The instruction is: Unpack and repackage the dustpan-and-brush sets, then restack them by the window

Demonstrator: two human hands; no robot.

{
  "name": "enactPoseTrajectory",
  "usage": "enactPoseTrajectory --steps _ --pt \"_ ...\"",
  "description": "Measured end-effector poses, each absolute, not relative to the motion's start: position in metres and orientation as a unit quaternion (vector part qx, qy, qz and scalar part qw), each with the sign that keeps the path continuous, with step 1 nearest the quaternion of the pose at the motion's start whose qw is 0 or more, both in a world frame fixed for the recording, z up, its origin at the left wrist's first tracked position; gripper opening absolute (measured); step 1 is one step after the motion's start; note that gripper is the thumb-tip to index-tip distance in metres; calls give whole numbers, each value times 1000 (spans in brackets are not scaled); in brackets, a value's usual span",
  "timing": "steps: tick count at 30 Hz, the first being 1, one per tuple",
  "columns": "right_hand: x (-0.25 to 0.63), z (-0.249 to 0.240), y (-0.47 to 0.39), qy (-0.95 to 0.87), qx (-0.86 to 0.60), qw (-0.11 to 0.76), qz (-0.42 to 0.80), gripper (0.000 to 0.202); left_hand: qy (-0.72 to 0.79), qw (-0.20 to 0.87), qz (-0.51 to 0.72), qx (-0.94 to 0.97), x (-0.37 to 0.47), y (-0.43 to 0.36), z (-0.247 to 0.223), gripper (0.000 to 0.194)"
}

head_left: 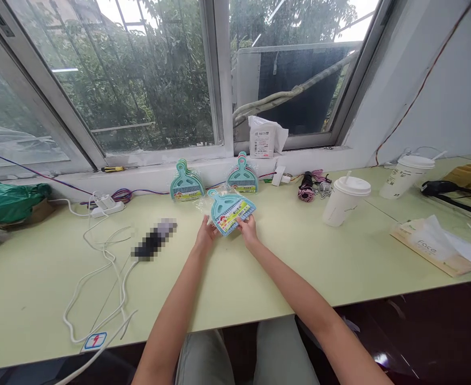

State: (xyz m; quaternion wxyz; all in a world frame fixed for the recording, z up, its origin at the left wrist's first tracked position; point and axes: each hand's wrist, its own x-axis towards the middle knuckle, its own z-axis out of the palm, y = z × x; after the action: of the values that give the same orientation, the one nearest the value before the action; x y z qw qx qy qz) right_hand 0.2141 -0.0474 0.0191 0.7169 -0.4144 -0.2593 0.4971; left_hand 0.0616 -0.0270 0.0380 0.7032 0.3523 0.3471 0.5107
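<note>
Both hands hold a small light-blue dustpan-and-brush set [228,207] in clear wrapping, tilted above the table with its handle away from me. My left hand [206,234] grips the lower left edge, its fingers partly hidden behind the set. On the lower right edge my right hand [247,226] is closed, its thumb over the yellow printed label. Behind it, a stack of similar dustpan sets [186,186] leans against the window ledge on the left. Another stack of dustpan sets [242,177] leans there on the right.
White cables [113,262] and a power strip [107,208] lie to the left, near a blurred-out object [154,240]. Rightward stand two white cups [344,202] and a tissue pack [428,247]. A screwdriver [113,169] and a white package [263,141] rest on the ledge.
</note>
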Motion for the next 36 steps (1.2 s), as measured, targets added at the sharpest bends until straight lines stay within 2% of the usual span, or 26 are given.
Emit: enactPoseTrajectory --steps 3,9,14,21,23,28,34,36 --pt "216 22 -48 -286 -424 706 490 46 366 691 509 359 64 -28 33 41" --pt "220 27 -48 -287 -450 734 421 47 355 714 468 381 85 -38 29 46" --pt "219 26 -48 -308 -442 724 430 47 337 712 458 411 83 -44 34 47" --pt "230 26 -45 -278 -451 745 406 46 306 768 310 470 94 -58 28 55" --pt "233 30 -45 -264 -423 756 424 46 308 768 334 452 96 -54 28 54" --pt "228 33 -47 -293 -377 725 496 46 335 683 513 398 89 -43 37 48" --pt "223 30 -46 -316 -401 721 468 42 354 670 484 437 89 -53 38 55" --pt "230 32 -44 -349 -411 695 476 41 362 656 492 443 88 -50 36 54"
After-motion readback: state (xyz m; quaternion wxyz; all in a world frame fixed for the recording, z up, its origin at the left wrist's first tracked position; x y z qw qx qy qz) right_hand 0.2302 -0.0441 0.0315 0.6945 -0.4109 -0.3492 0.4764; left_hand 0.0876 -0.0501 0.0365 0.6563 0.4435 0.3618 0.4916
